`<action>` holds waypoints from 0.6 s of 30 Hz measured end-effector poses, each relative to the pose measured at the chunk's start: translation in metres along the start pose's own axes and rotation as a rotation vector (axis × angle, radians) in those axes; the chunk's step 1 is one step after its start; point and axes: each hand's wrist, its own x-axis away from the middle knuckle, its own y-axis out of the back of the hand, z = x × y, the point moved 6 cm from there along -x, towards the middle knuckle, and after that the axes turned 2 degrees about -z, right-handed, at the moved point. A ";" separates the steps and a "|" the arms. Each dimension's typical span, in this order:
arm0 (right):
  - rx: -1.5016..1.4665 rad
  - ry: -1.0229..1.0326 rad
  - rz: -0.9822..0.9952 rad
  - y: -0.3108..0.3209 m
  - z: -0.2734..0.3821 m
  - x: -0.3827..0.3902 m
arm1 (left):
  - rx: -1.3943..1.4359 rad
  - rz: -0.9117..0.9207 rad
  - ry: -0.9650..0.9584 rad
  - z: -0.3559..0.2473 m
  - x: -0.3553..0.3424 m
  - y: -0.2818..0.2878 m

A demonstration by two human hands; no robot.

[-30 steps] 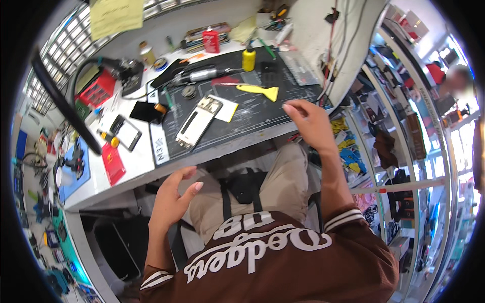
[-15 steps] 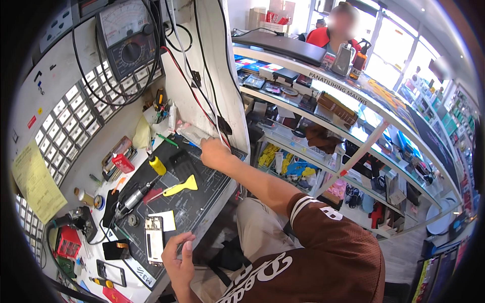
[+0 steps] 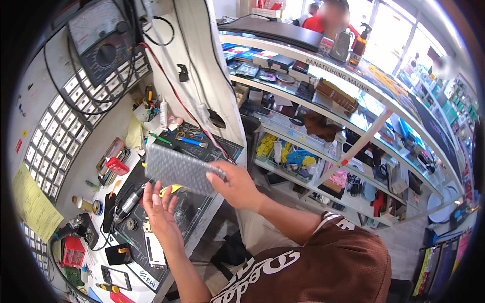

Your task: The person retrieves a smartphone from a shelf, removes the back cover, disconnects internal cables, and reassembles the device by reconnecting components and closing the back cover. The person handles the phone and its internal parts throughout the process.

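Head view: right hand [image 3: 237, 186] grips grey pouch [image 3: 179, 169].

Scraper [image 3: 171, 189] mostly behind grey pad [image 3: 182, 169]

head-worn fisheye, looking down, workbench [image 3: 202, 212] close

1. A brown short-sleeved shirt [image 3: 323, 262] is worn, seen from above at the lower edge of the view.
2. White cursive lettering is printed across the shirt's chest.
3. The sleeve hem near the right elbow is trimmed with white stripes [image 3: 328, 218].
4. Both forearms are left bare below the sleeves.
5. Light khaki trousers [image 3: 252, 235] are seen beneath the arms.
6. No rings are made out on the left hand [image 3: 160, 212] or the right hand [image 3: 237, 187].
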 end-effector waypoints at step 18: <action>1.576 -0.122 -0.446 0.396 -0.059 -0.246 | 0.362 -0.067 0.225 0.031 0.059 0.024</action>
